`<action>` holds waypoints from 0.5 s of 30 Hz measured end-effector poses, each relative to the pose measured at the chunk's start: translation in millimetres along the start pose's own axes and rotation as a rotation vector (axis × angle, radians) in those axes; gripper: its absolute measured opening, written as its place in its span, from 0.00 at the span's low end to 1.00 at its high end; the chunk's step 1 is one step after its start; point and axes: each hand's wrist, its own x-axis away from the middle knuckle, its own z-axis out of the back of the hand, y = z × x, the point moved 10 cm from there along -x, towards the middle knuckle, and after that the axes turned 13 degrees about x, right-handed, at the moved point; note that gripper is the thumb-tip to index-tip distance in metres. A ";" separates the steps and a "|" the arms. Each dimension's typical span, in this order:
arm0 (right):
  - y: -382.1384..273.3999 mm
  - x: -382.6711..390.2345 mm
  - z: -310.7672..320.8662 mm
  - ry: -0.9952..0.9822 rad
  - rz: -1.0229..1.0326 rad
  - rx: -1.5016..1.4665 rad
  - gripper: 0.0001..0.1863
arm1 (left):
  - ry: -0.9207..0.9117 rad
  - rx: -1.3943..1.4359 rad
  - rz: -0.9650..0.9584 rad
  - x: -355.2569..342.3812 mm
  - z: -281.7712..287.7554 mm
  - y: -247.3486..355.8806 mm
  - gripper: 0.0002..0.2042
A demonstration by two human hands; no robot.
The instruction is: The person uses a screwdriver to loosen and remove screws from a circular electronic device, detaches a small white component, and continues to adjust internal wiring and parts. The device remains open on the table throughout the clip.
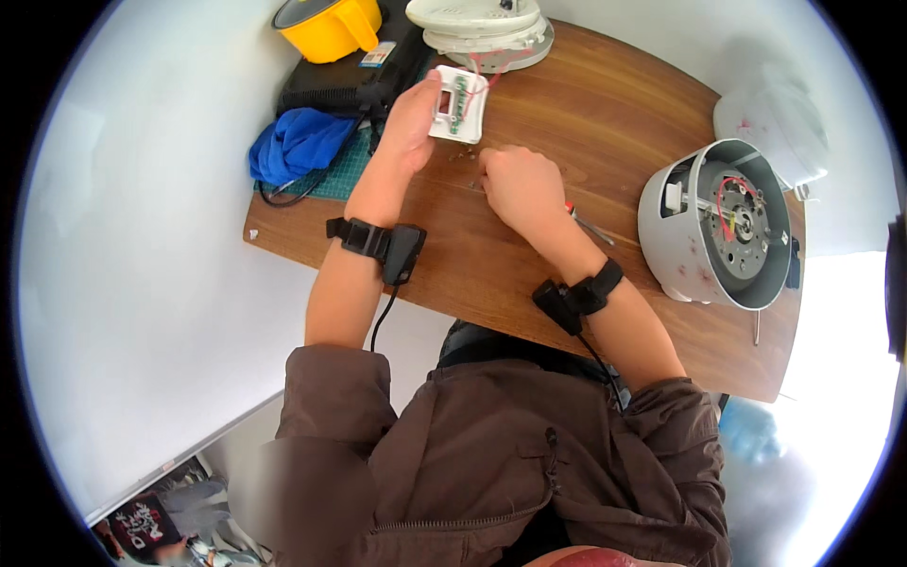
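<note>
My left hand (411, 123) grips a white plastic panel (472, 128) with a green circuit board (459, 104) fixed inside it. Thin red wires (493, 76) run from the board toward a round white appliance lid (482, 38) behind it. My right hand (522, 184) rests low over the wood table (605, 104), its fingers curled in by some tiny loose pieces (463, 154), probably screws. Whatever is between those fingertips is too small to make out. Partly behind the right wrist lies a screwdriver (593, 227) with a red and dark handle.
An opened grey-white appliance body (661, 227) lies on its side at the right, its metal base and wires exposed. Behind it is a whitish pot (770, 128). At the left are a yellow pot (326, 33), black case (326, 85), blue cloth (300, 146) and green mat (350, 170).
</note>
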 end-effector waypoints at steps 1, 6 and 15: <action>1.4 1.3 1.1 0.014 0.000 -0.006 0.04 | -0.043 -0.009 0.053 -7.8 -9.7 -6.7 0.17; 6.1 30.2 43.6 0.155 0.069 -0.070 0.04 | -0.147 -0.026 0.131 -48.7 -50.9 -35.8 0.17; 22.3 122.2 107.7 0.242 0.183 -0.118 0.07 | -0.145 0.080 0.222 -78.0 -89.9 -81.3 0.14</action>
